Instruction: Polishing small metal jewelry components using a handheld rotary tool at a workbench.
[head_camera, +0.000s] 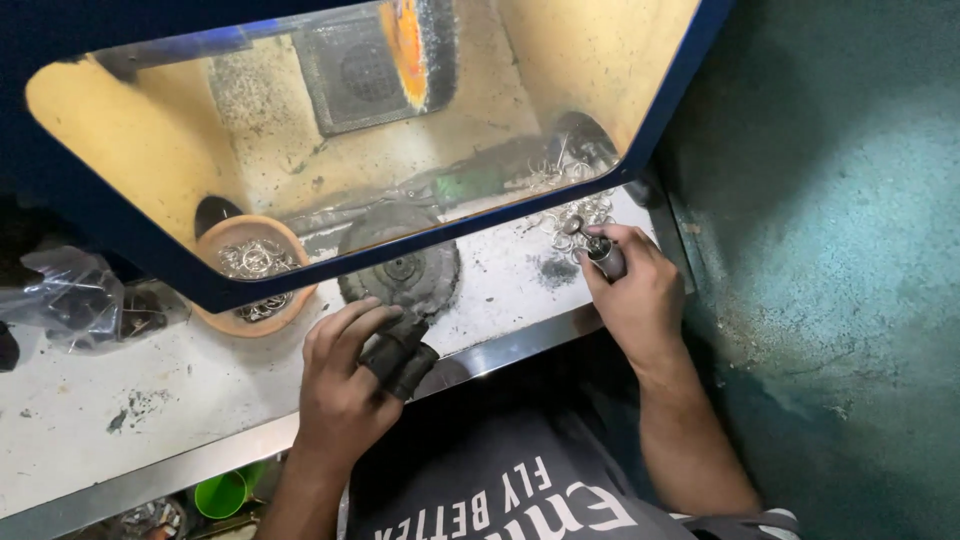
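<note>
Left hand (345, 385) curled over a dark, worn cloth pad (398, 357) at the desk (150, 400) edge, grip clenched on it, wrist bent down. Right hand (632, 290) reaching to a heap of small metal rings (575, 212), grip closed around a short metal rod (603, 255), likely for threading rings. Orange bowl (245, 265) of rings left; black buffing wheel (405, 268) between.

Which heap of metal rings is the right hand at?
The loose heap on the bench by the right hand, not the rings in the orange bowl far left.
</note>
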